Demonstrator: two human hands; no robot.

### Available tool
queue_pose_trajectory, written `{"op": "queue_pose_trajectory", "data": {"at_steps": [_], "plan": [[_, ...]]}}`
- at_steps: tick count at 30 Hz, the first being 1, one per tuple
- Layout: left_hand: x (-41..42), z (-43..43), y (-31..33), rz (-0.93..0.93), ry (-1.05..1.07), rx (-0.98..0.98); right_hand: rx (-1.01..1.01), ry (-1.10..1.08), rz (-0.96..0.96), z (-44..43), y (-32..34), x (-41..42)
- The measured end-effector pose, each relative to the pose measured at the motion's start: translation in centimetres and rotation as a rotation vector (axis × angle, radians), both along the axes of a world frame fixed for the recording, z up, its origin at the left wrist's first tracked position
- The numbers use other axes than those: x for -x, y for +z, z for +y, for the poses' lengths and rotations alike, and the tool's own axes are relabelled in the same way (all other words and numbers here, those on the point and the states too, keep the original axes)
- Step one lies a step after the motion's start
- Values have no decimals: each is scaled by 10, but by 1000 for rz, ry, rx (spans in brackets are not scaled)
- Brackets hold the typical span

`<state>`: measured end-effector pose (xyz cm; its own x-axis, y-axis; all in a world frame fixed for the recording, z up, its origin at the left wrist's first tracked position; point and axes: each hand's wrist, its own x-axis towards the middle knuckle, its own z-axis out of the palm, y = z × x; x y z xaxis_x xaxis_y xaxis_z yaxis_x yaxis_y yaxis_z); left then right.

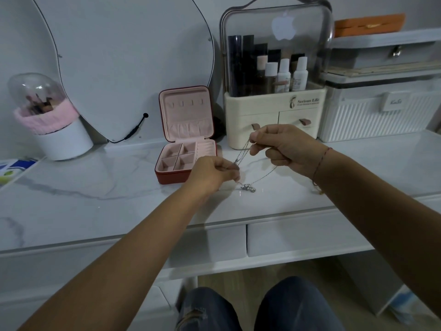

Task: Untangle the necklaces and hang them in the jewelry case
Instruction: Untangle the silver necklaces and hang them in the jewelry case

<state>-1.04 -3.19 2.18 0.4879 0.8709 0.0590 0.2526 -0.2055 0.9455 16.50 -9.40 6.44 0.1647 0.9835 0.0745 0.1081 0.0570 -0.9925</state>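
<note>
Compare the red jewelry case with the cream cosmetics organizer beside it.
The jewelry case is red with pink lining; the cosmetics organizer is cream under a clear cover. The jewelry case stands open, lid upright; the cosmetics organizer's cover and drawers are closed. The jewelry case's compartments look empty; the cosmetics organizer holds bottles. Both sit on the marble tabletop.

Dim, cool and even, with soft, faint shadows. Pale sheen along the counter (pixel 95 187) front edge, mild glare on the clear lid (pixel 310 32). Strong wide-angle bending at the edges; slightly soft throughout, blurred low down near the knees (pixel 298 304).
</note>
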Motion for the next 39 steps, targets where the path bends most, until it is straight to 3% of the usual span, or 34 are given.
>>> {"op": "queue_pose_trajectory", "data": {"at_steps": [5, 16, 21, 32, 39], "plan": [[1, 7, -9, 127, 1, -106, 22, -4, -64, -2, 2, -6], [6, 7, -5, 249, -109, -66, 34, -106, -114, -2, -8, -16], [3, 4, 7, 121, 9, 51, 65, -157, -105, 0, -23, -15], [-8, 7, 38, -357, -178, 225, 66, -157, -110, 1, -53, 6], [2, 20, 45, -337, -149, 190, 18, -153, -198, -5, -52, 4]]}}
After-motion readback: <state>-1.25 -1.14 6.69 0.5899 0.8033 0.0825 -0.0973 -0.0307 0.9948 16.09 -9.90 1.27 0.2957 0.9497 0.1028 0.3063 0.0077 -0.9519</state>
